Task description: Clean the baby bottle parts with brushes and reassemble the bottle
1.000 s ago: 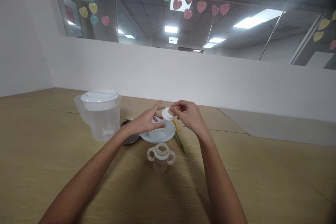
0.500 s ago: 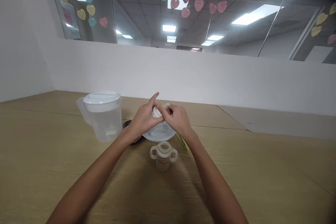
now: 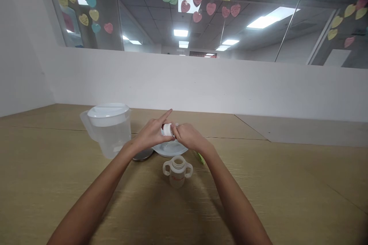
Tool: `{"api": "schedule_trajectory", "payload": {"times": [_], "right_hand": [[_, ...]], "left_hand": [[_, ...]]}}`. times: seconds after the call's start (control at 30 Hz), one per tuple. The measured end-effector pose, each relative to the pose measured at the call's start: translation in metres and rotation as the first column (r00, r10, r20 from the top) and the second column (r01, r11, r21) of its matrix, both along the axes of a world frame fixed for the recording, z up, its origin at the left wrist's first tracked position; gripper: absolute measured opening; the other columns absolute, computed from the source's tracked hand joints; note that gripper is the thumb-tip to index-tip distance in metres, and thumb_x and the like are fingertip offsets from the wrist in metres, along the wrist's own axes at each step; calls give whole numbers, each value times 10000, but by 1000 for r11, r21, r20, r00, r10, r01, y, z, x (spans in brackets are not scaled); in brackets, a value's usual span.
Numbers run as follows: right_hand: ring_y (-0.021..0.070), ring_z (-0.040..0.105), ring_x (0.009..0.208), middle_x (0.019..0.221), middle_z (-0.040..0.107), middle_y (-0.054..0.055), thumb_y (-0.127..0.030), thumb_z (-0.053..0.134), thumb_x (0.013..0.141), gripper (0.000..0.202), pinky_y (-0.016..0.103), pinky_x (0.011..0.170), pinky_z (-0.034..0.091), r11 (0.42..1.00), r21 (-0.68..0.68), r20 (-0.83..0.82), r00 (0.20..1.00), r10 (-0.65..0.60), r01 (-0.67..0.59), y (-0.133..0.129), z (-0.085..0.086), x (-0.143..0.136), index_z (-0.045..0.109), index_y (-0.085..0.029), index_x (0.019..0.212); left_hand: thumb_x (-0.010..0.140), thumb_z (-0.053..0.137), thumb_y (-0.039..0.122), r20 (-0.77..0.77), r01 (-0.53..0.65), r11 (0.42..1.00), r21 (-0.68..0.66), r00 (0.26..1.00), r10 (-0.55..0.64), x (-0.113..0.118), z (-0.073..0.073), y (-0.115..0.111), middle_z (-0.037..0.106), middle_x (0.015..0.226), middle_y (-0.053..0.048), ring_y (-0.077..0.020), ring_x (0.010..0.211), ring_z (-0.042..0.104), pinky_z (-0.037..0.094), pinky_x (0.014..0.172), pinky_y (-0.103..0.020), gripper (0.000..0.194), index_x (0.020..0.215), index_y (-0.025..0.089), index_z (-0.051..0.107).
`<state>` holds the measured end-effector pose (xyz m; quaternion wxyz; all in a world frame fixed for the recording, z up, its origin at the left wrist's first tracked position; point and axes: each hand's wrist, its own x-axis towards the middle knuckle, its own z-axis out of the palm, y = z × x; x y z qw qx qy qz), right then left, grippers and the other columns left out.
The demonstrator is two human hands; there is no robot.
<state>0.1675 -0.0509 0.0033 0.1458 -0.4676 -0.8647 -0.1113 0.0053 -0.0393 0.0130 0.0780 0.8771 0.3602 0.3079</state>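
Between my hands, above a clear bowl (image 3: 169, 152), is a white bottle cap (image 3: 167, 129). My left hand (image 3: 151, 132) grips its rim between thumb and fingers, the index finger pointing up and away. From the other side my right hand (image 3: 186, 134) is closed on the cap's end, where a small pale tip shows; the rest there is hidden by the fingers. Nearer to me a baby bottle (image 3: 177, 178) with two side handles and red print stands upright, its mouth uncovered.
A clear pitcher (image 3: 110, 138) with a white lid stands at the left. A round metal dish (image 3: 143, 155) lies partly behind my left forearm. Something thin and green (image 3: 200, 158) lies by my right wrist. A white wall (image 3: 201, 88) rises behind the wooden table (image 3: 287, 191).
The cap has been turned so its side now faces me. My right hand has curled more tightly around its end. Both hands sit slightly lower and further left in view.
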Motion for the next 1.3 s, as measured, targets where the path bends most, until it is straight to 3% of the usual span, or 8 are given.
{"api": "schedule_trajectory", "payload": {"times": [0.23, 0.53, 0.63, 0.77, 0.87, 1.0, 1.13, 1.3], "right_hand": [[102, 459, 487, 564, 546, 31, -240, 224, 950, 419, 236, 542, 269, 983, -136, -24, 992, 125, -127, -21, 13, 0, 561, -106, 740], [73, 426, 415, 429, 444, -37, -305, 277, 926, 401, 208, 519, 315, 879, -384, -246, 949, 197, -282, -36, 26, 3, 464, -149, 607], [75, 448, 431, 454, 474, -35, -391, 287, 913, 429, 206, 531, 348, 870, -328, -417, 883, 217, -369, -45, 32, 12, 461, -158, 598], [85, 474, 483, 494, 474, -33, -463, 282, 895, 462, 205, 533, 343, 926, -207, -541, 826, 161, -316, -45, 36, 30, 458, -160, 593], [90, 444, 510, 529, 479, -19, -481, 317, 872, 471, 212, 510, 297, 962, -203, -465, 882, 68, -182, -25, 25, 38, 458, -154, 564], [108, 452, 530, 579, 548, 24, -348, 393, 844, 363, 234, 508, 272, 960, -273, -168, 980, -109, 61, 14, -5, 32, 556, -128, 605], [153, 556, 736, 864, 653, 109, -188, 495, 773, 172, 236, 636, 350, 941, -326, -49, 993, -110, 88, 41, -36, 17, 640, -96, 790], [180, 566, 937, 1067, 626, 114, -275, 595, 750, 338, 229, 736, 385, 925, -368, -55, 991, -123, 94, 57, -62, 9, 607, -108, 1043]], "left_hand": [[597, 723, 276, 64, 247, 941, -233, 969, -239, -13, 6, 7, 635, 1109, -35, -202, 1013, 563, 435, 860, -301, 805, 1325, 211, 386], [586, 718, 199, 107, 334, 866, -372, 942, -317, -26, 13, 1, 627, 1118, -65, -219, 1042, 549, 434, 860, -311, 716, 1259, 184, 473], [576, 736, 223, 145, 351, 851, -391, 937, -319, -33, 18, 0, 627, 1118, -76, -223, 1070, 535, 408, 907, -325, 744, 1265, 173, 461], [615, 726, 316, 93, 272, 901, -338, 962, -255, -35, 19, 0, 575, 1204, -54, -205, 1110, 506, 389, 931, -292, 706, 1261, 201, 463], [681, 660, 384, -53, 115, 951, -288, 989, -136, -30, 9, 10, 563, 1216, -46, -200, 1091, 513, 391, 912, -271, 574, 1204, 196, 518], [753, 550, 465, -230, -50, 981, -188, 973, 6, -22, -20, 36, 588, 1149, -81, -231, 1040, 527, 396, 874, -295, 482, 1131, 166, 564], [750, 531, 508, -305, -47, 993, -110, 952, 11, -18, -50, 59, 573, 1059, -105, -244, 1011, 518, 391, 869, -309, 476, 1060, 154, 600], [714, 582, 417, -372, -94, 985, -148, 928, 32, -16, -67, 66, 569, 1071, -111, -251, 997, 526, 399, 860, -315, 458, 1081, 144, 582]]}}
